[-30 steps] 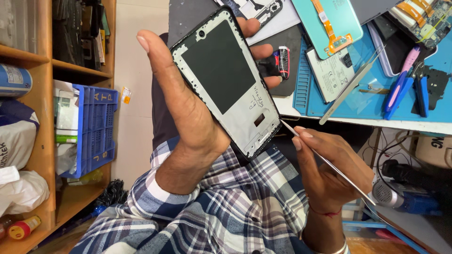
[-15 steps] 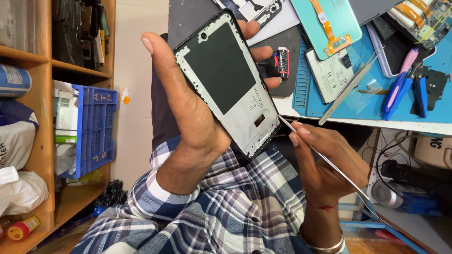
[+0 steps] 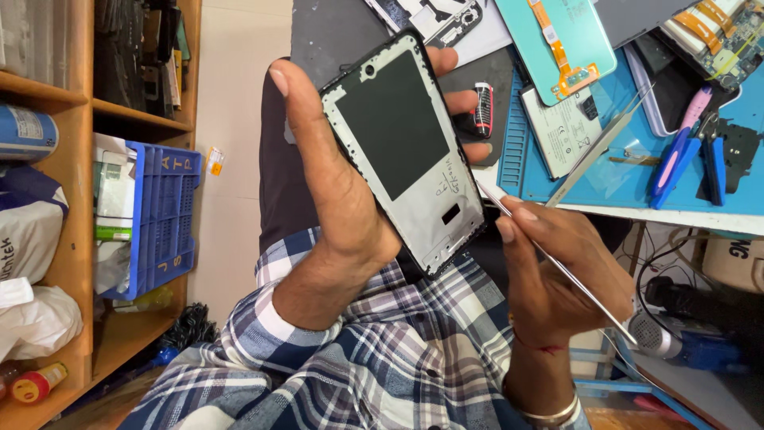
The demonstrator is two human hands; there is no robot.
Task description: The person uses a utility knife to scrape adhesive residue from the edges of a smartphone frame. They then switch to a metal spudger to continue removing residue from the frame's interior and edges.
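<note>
1. Phone frame (image 3: pixel 410 151) sits centre frame, long axis running from upper left to lower right, inner side facing the camera.
2. Left hand (image 3: pixel 334 191) wraps it from the left: thumb along the left edge, fingertips (image 3: pixel 465 102) showing past the right edge. Fingers closed around the frame.
3. Right hand (image 3: pixel 557 271), lower right of frame, pinches a thin metal tool (image 3: pixel 557 267) narrowly between thumb and forefinger.
4. Tool tip meets the frame's right edge near its lower end; the right hand lies just below and right of that edge.
5. Blue work mat (image 3: pixel 629 179) with parts, upper right.

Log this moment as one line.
left hand: holds phone frame | right hand: holds metal pry tool, tip at frame edge
</note>
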